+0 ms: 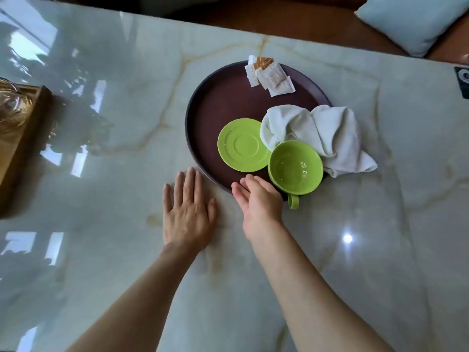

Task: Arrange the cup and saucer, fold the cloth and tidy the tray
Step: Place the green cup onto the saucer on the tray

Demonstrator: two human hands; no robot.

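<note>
A round dark brown tray [218, 102] lies on the marble table. On it sit a green saucer [242, 144] and, to its right at the tray's near rim, an empty green cup [295, 167] with its handle pointing toward me. A crumpled white cloth [327, 133] hangs over the tray's right edge onto the table. Several sachets [270, 76] lie at the tray's far rim. My left hand [187, 212] rests flat on the table, fingertips at the tray's near-left edge. My right hand [258, 199] is open, fingers over the near rim, just left of the cup.
A glossy marble table [380, 224] fills the view. A wooden box [22, 138] stands at the left edge. A pale cushion [413, 21] lies beyond the far edge at the top right. A dark object [463, 81] sits at the right edge.
</note>
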